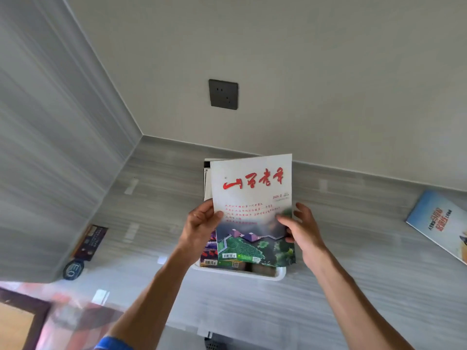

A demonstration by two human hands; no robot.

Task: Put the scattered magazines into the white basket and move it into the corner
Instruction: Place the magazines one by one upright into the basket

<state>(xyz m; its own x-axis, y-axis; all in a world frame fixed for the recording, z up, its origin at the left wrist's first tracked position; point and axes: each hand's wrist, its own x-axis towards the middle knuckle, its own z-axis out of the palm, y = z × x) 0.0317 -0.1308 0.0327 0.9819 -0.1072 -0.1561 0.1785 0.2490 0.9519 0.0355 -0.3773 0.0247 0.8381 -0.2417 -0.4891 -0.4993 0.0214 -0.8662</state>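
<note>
A white-covered magazine (pixel 252 198) with red brush lettering and a green landscape picture is held over the white basket (pixel 240 274), which stands on the grey floor below the wall. My left hand (pixel 201 223) grips its left edge and my right hand (pixel 300 227) grips its right edge. Under it, a purple and red magazine (pixel 209 251) lies inside the basket, and another pale one (pixel 207 183) shows at the basket's far left. A blue-covered magazine (pixel 439 221) lies on the floor at the far right.
The room corner (pixel 141 135) lies to the far left of the basket. A dark wall socket (pixel 223 94) sits above the basket. A dark booklet (pixel 89 242) and a round dark object (pixel 73 270) lie by the left wall. A red patterned surface (pixel 75 311) fills the lower left.
</note>
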